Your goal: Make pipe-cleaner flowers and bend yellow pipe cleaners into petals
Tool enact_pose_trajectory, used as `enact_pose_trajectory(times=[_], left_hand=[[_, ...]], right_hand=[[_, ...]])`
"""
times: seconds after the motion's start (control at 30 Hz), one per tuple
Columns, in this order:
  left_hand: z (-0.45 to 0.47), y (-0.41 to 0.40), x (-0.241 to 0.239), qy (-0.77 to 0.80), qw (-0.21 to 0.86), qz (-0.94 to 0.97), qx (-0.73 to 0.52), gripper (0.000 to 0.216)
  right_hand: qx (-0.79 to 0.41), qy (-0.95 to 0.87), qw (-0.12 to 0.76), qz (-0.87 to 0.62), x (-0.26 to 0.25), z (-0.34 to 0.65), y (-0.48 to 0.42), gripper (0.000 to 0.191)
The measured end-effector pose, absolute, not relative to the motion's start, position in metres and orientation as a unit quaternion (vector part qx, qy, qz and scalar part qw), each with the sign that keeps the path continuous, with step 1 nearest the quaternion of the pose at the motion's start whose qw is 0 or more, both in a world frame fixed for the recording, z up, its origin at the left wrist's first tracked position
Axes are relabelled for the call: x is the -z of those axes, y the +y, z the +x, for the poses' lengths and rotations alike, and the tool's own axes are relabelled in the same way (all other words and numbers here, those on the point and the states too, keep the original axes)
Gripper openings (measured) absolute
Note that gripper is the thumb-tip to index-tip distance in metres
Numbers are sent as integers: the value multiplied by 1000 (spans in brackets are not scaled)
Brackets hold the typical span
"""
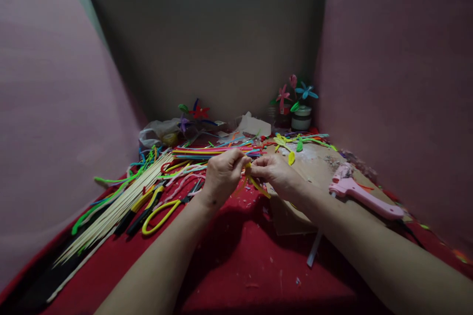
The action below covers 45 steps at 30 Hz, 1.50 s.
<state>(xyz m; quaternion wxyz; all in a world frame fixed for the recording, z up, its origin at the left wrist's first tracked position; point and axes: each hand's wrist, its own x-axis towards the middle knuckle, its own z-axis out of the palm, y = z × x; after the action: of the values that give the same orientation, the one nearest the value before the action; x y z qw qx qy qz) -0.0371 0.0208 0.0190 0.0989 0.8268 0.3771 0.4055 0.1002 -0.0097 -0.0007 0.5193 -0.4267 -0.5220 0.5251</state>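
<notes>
Both hands meet over the middle of the red-covered table. A yellow pipe cleaner is pinched between them, one loose end hanging down below the fingers. My left hand is closed on it, thumb and forefinger together. My right hand grips the same pipe cleaner from the other side with its fingertips. Just where it is bent or twisted is hidden by the fingers. Behind the hands lies a row of pink, yellow and blue pipe cleaners.
On the left are wooden sticks, pliers and yellow-handled scissors. A pink glue gun rests on cardboard at right. Pipe-cleaner flowers stand in a jar at the back, near a plastic bag.
</notes>
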Motion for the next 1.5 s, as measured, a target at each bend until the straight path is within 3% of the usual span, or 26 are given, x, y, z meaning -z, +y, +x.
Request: enact_pose_trajectory(times=[0.2, 0.33, 0.43, 0.6, 0.7, 0.9, 1.13, 1.5], left_hand=[[-40, 30, -27, 403, 415, 731, -362, 33], [-45, 33, -30, 374, 481, 749, -259, 29], [-47, 34, -28, 355, 443, 803, -184, 24], [-45, 29, -21, 347, 114, 903, -227, 16], [-45, 32, -18, 342, 38, 910, -232, 17], [-46, 47, -20, 373, 228, 855, -278, 25], [-38, 36, -17, 377, 430, 749, -335, 19], [-37, 39, -15, 368, 470, 727, -340, 10]], right_hand=[[-521, -519, 529, -423, 3, 103, -6, 17], [-510, -492, 563, -425, 5, 105, -2, 21], [-493, -496, 560, -444, 7, 106, 0, 20], [-460, -505, 530, -503, 9, 104, 0, 16], [-431, -513, 528, -522, 11, 105, 1, 15], [-438, -500, 557, -498, 12, 107, 2, 15], [-393, -527, 569, -494, 13, 100, -4, 8], [-215, -597, 546, -546, 13, 98, -5, 8]])
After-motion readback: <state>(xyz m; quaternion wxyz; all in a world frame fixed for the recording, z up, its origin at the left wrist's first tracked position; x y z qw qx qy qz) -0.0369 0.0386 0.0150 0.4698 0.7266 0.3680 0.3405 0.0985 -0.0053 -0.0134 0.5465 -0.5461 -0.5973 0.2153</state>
